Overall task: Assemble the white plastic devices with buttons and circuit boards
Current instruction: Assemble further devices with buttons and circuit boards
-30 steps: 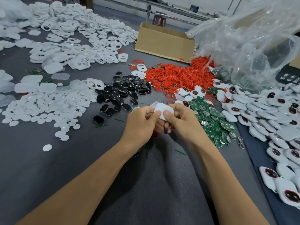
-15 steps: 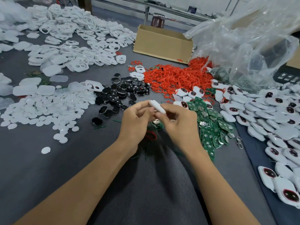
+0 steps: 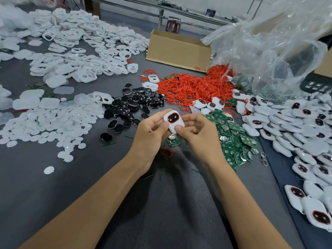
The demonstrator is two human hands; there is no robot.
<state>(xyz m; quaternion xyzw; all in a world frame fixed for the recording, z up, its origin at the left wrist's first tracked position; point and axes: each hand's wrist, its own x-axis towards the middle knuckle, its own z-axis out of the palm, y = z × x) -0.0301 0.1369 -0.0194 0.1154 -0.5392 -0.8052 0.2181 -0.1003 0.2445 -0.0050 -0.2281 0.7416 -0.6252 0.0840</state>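
A white plastic device (image 3: 173,121) with a black button ringed in red faces up between both hands above the grey table. My left hand (image 3: 150,131) grips its left side, thumb on the lower face. My right hand (image 3: 197,131) pinches its lower right edge with thumb and curled fingers. Just below the hands lie one green circuit board (image 3: 172,141) and a black button with a red ring (image 3: 166,152). A pile of green circuit boards (image 3: 237,141) sits right of my hands, black buttons (image 3: 133,106) to the upper left.
Red rings (image 3: 190,87) are heaped behind the hands. White front shells (image 3: 80,51) and round white discs (image 3: 45,123) cover the left. Finished white devices (image 3: 296,133) spread along the right. A cardboard box (image 3: 177,49) and a clear plastic bag (image 3: 269,51) stand at the back.
The white device was turned over between both hands: a second ago its plain white back showed, then its edge, and now the face with the black button is up.
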